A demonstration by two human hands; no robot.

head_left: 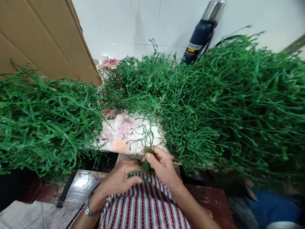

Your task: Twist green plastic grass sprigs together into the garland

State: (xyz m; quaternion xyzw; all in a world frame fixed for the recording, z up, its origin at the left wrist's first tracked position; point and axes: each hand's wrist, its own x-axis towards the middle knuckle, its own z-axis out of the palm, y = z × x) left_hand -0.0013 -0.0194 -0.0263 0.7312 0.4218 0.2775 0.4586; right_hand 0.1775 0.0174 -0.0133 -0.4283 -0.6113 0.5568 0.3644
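Observation:
My right hand [162, 162] pinches a small bunch of thin green stems [148, 140] in front of my lap, with the stem tops spreading upward over the pale cloth [121, 130]. Close by on the left, my left hand [126, 176] curls around the lower part of the same bunch, its thumb pointing right. A bead bracelet circles that wrist. Large heaps of similar green stems lie at the left [47, 124], in the middle at the back [143, 79] and all along the right [245, 111].
Behind the heaps, a dark blue flask [199, 38] leans against the white tiled wall [143, 22]. A cardboard sheet [45, 38] stands at the upper left. Striped red and white fabric [145, 206] covers my lap. Something blue [274, 206] is at the lower right.

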